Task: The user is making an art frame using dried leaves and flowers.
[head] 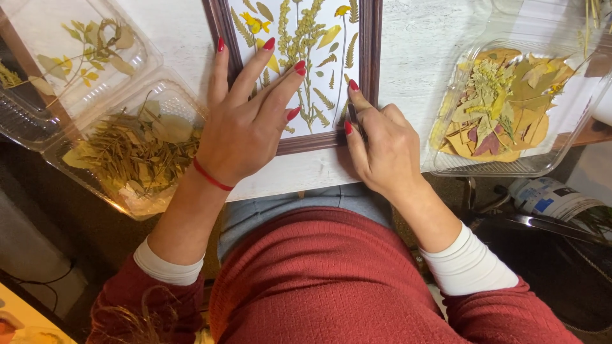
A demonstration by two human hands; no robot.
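Observation:
A dark wooden picture frame (pixel 371 57) lies on a white table (pixel 414 57), holding a white sheet (pixel 319 83) with pressed yellow flowers and green fern leaves. My left hand (pixel 245 124) rests flat on the frame's lower left corner, fingers spread over the sheet. My right hand (pixel 382 146) pinches a thin dark tool (pixel 352 114), likely tweezers, with its tip at the sheet's lower right, beside the frame's inner edge. Both hands have red nails; a red cord circles the left wrist.
A clear plastic box (pixel 529 167) of dried yellow and red leaves sits to the right. Left, an open clear clamshell (pixel 159 86) holds dried stems and leaves in its base, a leafy sprig in its lid. A printed container (pixel 548 197) lies below the table edge.

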